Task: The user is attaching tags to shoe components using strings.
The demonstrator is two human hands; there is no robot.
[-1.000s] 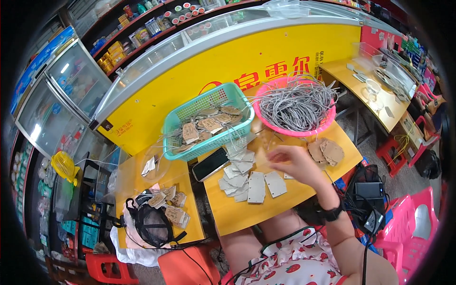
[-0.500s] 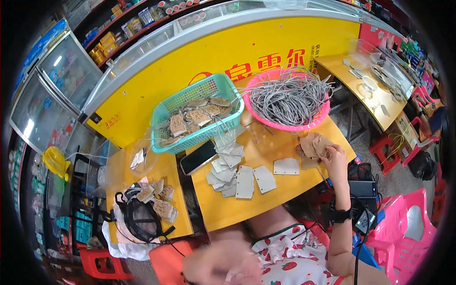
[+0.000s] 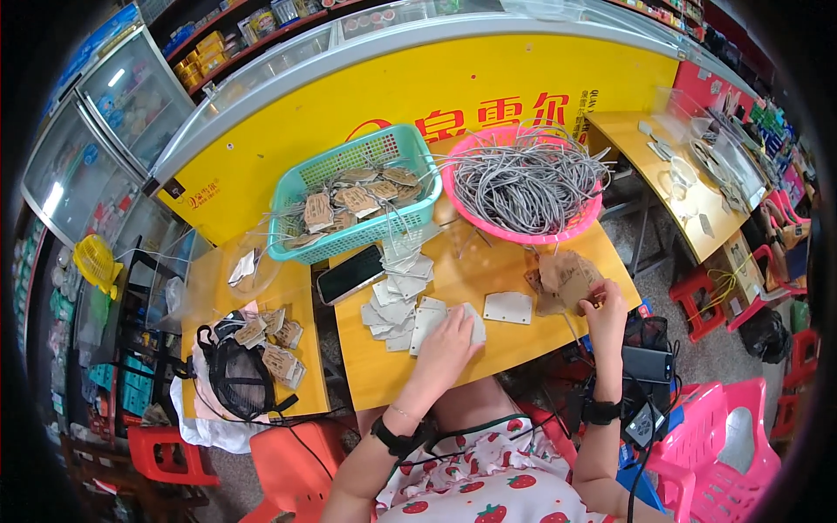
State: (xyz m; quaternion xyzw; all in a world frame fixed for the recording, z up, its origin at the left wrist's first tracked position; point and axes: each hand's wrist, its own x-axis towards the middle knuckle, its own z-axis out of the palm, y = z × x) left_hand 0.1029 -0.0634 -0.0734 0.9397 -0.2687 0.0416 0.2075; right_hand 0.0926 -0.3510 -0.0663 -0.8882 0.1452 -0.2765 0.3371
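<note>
On the yellow table point(image 3: 501, 359), pale grey cards point(image 3: 403, 283) with small punched holes lie in an overlapping row. My left hand point(image 3: 446, 347) rests palm down with fingers stretched over two cards at the row's near end. To its right, a single pale card point(image 3: 508, 307) lies apart. At the table's right edge, my right hand point(image 3: 603, 309) pinches the edge of a brown card point(image 3: 577, 288). That card is at the near side of a loose pile of brown cards point(image 3: 552, 268); how many the fingers grip is hidden.
Behind the cards stand a green basket point(image 3: 353, 235) of brown cards with cords and a pink basin point(image 3: 523, 234) heaped with grey cords point(image 3: 527, 183). A black phone point(image 3: 350, 275) lies by the basket. A black mesh bag point(image 3: 240, 379) sits on the left table; a pink chair point(image 3: 719, 440) stands right.
My left hand has come up from near my lap onto the pale cards. My right hand stays at the brown pile, its fingers now on the near card's edge. The view has shifted slightly.
</note>
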